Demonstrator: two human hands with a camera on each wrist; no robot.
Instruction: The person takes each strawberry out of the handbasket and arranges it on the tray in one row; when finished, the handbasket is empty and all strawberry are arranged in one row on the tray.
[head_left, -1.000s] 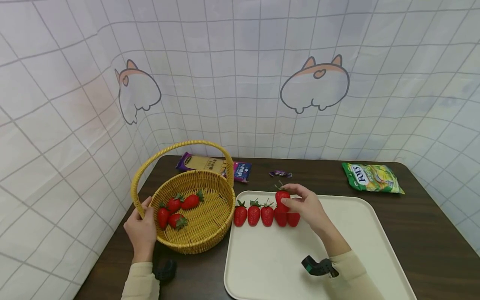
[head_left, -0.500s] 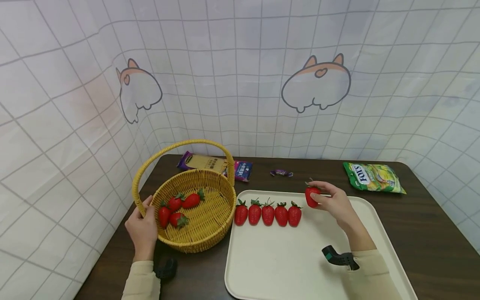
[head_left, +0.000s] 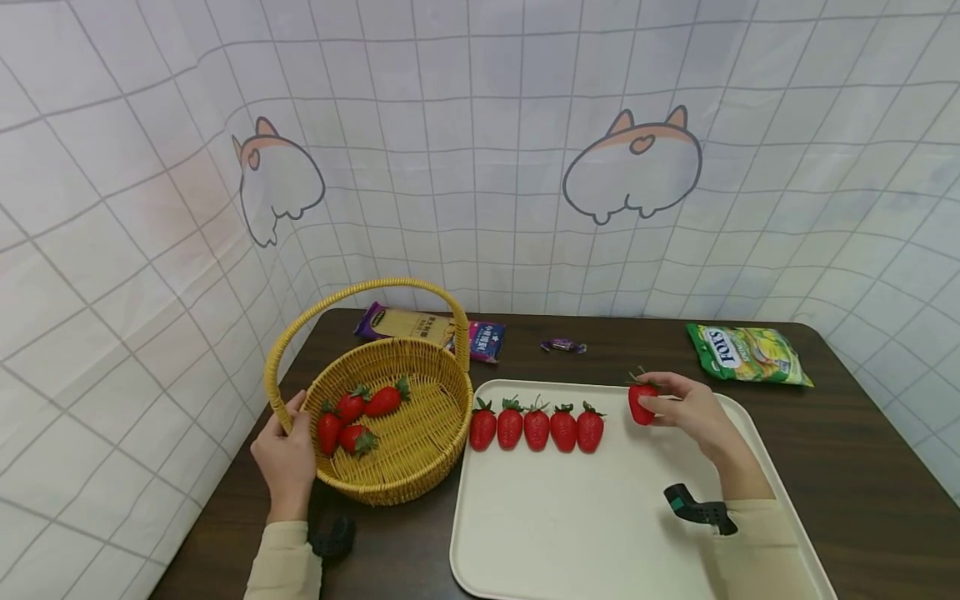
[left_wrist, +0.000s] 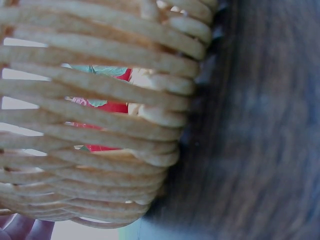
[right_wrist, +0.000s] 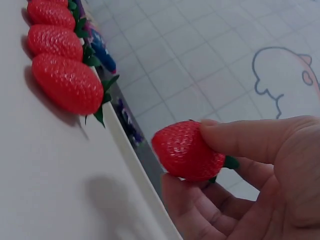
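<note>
My right hand [head_left: 693, 412] pinches a red strawberry [right_wrist: 182, 150] between thumb and fingers, held over the back right part of the white tray [head_left: 547, 525]. Several strawberries [head_left: 537, 429] lie in a row along the tray's back left, green leaves pointing away from me. At the left, my left hand [head_left: 283, 458] grips the rim of a yellow wicker basket [head_left: 420, 467] by the foot of its tall handle. Inside the basket several strawberries [head_left: 351, 406] are bunched on the left side. The left wrist view is mostly filled by the basket's woven wall [left_wrist: 100, 130], red showing through its gaps.
Behind the basket lies a purple and tan snack packet [head_left: 412, 327]. A small purple wrapped candy [head_left: 563, 345] is behind the tray, and a green FOX'S candy bag [head_left: 750, 354] at the back right. A white checked curtain [head_left: 465, 167] hangs behind the dark table [head_left: 862, 467].
Carrying the strawberry, my right hand has moved right from over the row to the tray's back right, then slightly down. The left hand stays on the basket.
</note>
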